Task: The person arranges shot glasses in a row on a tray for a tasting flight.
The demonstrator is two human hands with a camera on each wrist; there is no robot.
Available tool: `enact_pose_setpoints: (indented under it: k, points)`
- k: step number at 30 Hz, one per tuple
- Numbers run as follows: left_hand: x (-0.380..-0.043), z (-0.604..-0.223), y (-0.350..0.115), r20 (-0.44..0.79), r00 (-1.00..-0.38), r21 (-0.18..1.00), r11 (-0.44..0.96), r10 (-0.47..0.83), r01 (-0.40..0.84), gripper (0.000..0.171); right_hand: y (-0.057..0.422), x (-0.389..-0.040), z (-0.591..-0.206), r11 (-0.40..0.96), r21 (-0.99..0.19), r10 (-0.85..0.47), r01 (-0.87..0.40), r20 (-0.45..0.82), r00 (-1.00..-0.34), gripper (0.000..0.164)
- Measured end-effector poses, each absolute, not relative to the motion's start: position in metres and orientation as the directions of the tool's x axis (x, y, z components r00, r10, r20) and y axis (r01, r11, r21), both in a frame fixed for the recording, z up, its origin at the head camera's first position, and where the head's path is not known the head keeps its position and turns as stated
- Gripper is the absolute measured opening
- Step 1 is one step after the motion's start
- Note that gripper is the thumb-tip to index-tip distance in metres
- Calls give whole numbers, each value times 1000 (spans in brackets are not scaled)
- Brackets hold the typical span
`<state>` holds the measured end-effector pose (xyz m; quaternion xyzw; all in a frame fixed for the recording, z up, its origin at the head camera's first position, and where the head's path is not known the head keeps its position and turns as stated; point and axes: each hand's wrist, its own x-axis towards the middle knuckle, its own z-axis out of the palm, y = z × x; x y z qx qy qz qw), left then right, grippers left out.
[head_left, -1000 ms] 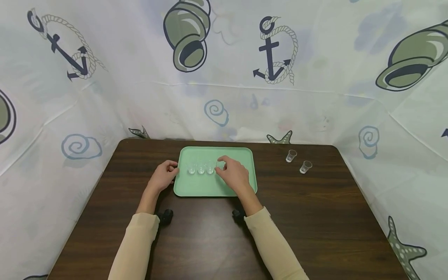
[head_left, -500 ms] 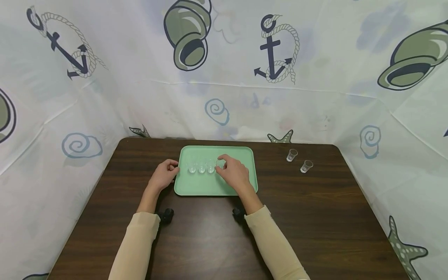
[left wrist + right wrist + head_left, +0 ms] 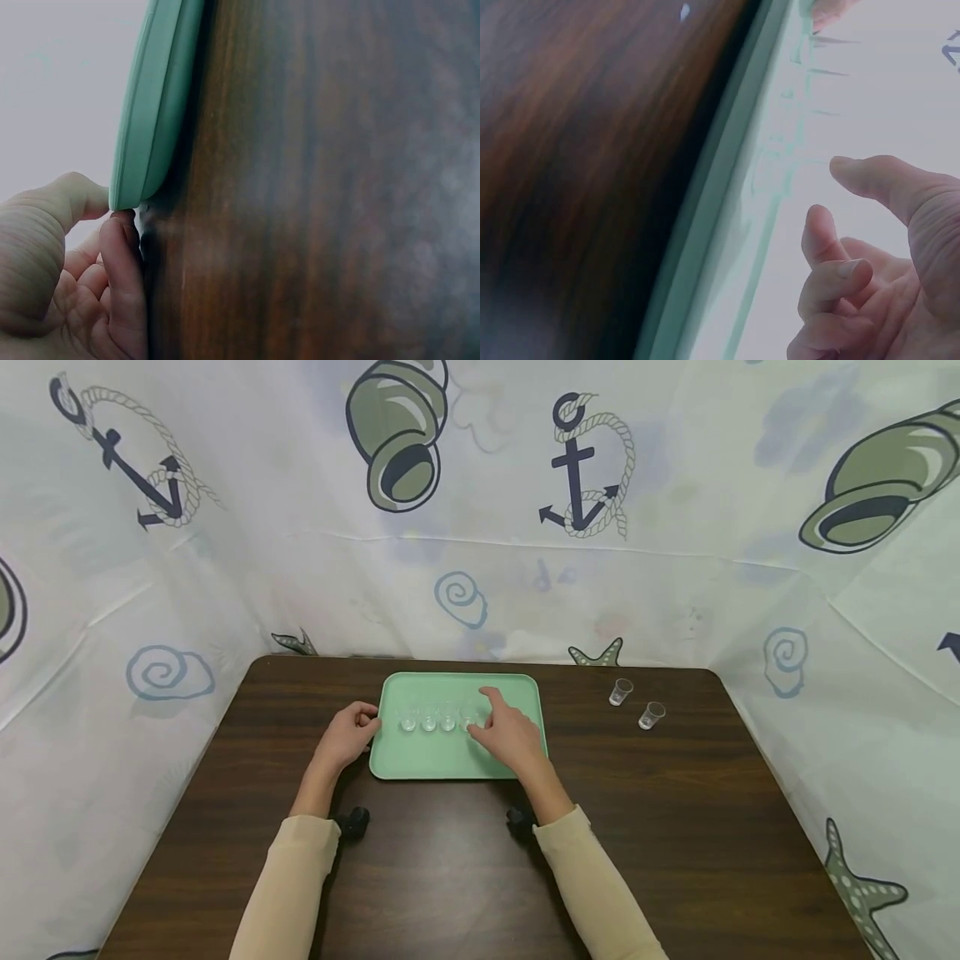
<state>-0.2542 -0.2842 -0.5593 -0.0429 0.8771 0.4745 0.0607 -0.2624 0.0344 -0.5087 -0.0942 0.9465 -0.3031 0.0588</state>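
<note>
A green tray (image 3: 450,764) lies on the table, with several small clear cups (image 3: 427,724) standing in a row on it. My left hand (image 3: 347,735) holds the tray's left edge; in the left wrist view the thumb (image 3: 79,196) is at the rim and the fingers are curled just below. At the row's right end, my right hand (image 3: 510,735) is over the tray beside the last cup (image 3: 467,718). Its thumb and index finger are spread apart with nothing between them, as the right wrist view shows, where the other fingers (image 3: 836,289) are loosely bent.
Two more clear cups, one farther back (image 3: 620,692) and one nearer (image 3: 652,716), stand on the dark wooden table (image 3: 450,868) right of the tray. A patterned cloth (image 3: 525,602) hangs behind and at both sides.
My right hand has let go of the last cup, its thumb and index finger opening and drawing slightly rightward. The cup stays in the row. The left hand has kept its place at the tray.
</note>
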Motion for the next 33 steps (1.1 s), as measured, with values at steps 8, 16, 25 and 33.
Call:
enact_pose_setpoints:
  k: [8, 16, 25, 33]
  points:
    - [-253, -557, -285, -141, -990, 829, 543, -25, -131, 42, 59, -257, -508, 793, -598, -181, -117, -48, -982, 60]
    - [-252, -558, -285, -148, -989, 835, 534, -21, -136, 43, 88, -259, -507, 751, -653, -151, -99, -25, -988, 51]
    - [-253, -559, -284, -145, -989, 838, 528, -25, -137, 44, 122, -259, -507, 741, -666, -84, -80, 26, -996, 46]
    - [-253, -558, -283, -147, -989, 836, 531, -27, -139, 44, 154, -258, -500, 765, -641, -32, -60, 55, -998, 45]
